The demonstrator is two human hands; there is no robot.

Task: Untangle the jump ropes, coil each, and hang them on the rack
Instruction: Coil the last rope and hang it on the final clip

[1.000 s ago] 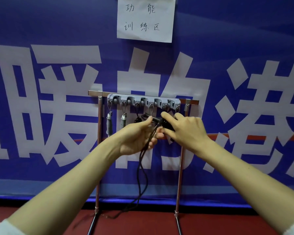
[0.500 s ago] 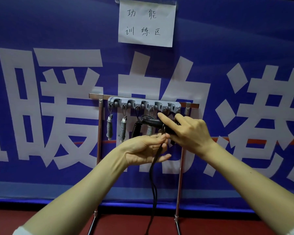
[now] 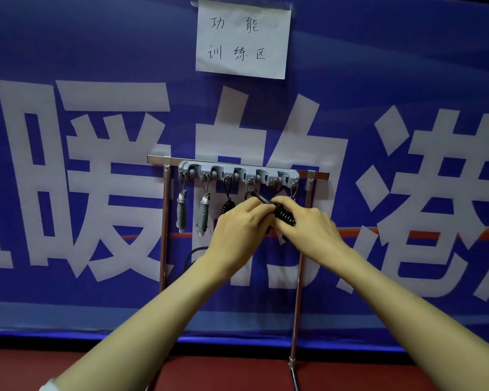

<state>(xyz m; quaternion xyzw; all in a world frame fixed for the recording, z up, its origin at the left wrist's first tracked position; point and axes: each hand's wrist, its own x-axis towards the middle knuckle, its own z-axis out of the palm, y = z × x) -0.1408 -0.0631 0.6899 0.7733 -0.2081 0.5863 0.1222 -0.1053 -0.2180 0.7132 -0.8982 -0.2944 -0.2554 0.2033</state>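
A black jump rope (image 3: 284, 215), partly wound round its handles, sits between both hands just below the grey hook strip (image 3: 237, 174) of the metal rack (image 3: 165, 221). My right hand (image 3: 308, 230) grips the wound bundle. My left hand (image 3: 237, 230) pinches the rope at the bundle's left end. A loop of loose black cord (image 3: 191, 256) shows behind my left wrist. Two grey coiled ropes (image 3: 181, 213) and one black coiled rope (image 3: 227, 206) hang from hooks on the left.
The rack stands on thin metal legs (image 3: 297, 292) against a blue banner (image 3: 68, 165) with large white characters. A paper sign (image 3: 243, 39) is taped above. Red floor (image 3: 223, 373) lies below.
My left hand rose from under the bundle up to its left end. The cord that hung straight down now loops up behind my left wrist. My right hand stays on the bundle.
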